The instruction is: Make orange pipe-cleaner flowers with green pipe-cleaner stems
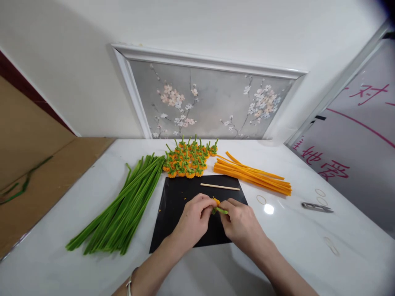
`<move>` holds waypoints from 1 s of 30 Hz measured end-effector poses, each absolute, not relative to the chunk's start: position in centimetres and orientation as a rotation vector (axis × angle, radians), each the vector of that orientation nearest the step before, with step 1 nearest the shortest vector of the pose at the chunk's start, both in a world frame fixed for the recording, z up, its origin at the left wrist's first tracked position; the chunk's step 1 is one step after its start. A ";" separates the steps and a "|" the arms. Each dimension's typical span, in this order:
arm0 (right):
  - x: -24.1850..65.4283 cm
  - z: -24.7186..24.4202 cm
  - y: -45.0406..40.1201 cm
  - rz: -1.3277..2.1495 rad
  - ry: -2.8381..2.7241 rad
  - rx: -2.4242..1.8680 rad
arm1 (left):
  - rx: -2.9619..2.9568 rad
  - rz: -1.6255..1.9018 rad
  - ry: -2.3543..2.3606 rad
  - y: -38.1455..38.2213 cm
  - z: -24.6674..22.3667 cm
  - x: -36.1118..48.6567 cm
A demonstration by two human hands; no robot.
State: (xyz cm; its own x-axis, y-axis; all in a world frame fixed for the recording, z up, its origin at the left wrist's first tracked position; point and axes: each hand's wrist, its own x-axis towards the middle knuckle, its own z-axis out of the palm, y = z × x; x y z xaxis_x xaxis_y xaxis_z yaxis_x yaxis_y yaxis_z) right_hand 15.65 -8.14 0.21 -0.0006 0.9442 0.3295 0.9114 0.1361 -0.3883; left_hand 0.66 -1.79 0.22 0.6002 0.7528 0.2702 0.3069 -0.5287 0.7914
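A fuzzy orange-and-green pipe-cleaner piece point(217, 202), partly hidden, is pinched between left hand point(195, 213) and right hand point(240, 218), green strand point(222, 211) sideways.

Over the mat point(174, 209), left hand point(195, 213) and right hand point(242, 220) pinch an orange-and-green piece point(221, 211); green stems point(123, 211) lie left of the mat.

Bright, fairly even white light fills the view. A round glare point(268, 209) burns out on the glossy table point(290, 242) — likely an overhead lamp's reflection — and soft, pale shadows point(222, 265) spread below the hands point(194, 213). The wall point(216, 24) greys toward the upper left; a dark blur point(390, 8) clouds the upper right corner. Wide-angle stretch slants the whiteboard point(370, 185), whose writing looks slightly soft.
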 end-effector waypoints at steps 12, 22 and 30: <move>15.2 0.2 -7.7 0.895 -1.162 -1.479 | 1.778 0.898 0.879 -1.3 -0.9 0.6; 15.3 0.0 -7.4 1.003 -1.041 -1.454 | 1.639 0.876 0.839 -1.5 -0.6 0.9; 16.3 -0.1 -7.4 0.961 -1.228 -1.559 | 1.499 0.734 0.821 -1.6 -0.1 0.9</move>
